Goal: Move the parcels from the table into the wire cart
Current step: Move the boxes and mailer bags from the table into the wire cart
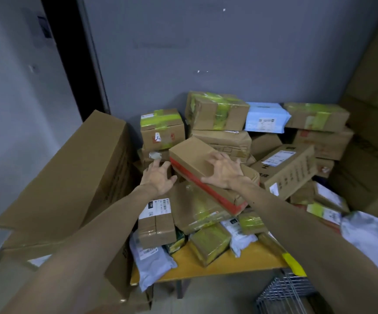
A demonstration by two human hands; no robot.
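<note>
A pile of taped cardboard parcels and plastic mailers covers the yellow table [226, 266]. On top of the pile lies a long brown box with a red stripe [197, 162], tilted down toward the right. My right hand [223, 172] is spread over its top face with fingers bent, touching or just above the cardboard. My left hand [159, 176] is open with fingers spread, just left of the box's near-left end, holding nothing. The wire cart [285, 293] shows at the bottom right, below the table's front edge.
A large flat carton [70, 175] leans against the table's left side. Tall stacked cartons [373, 137] stand at the right. A grey wall [206, 53] is behind the pile. A white mailer [369, 236] lies at the table's right edge.
</note>
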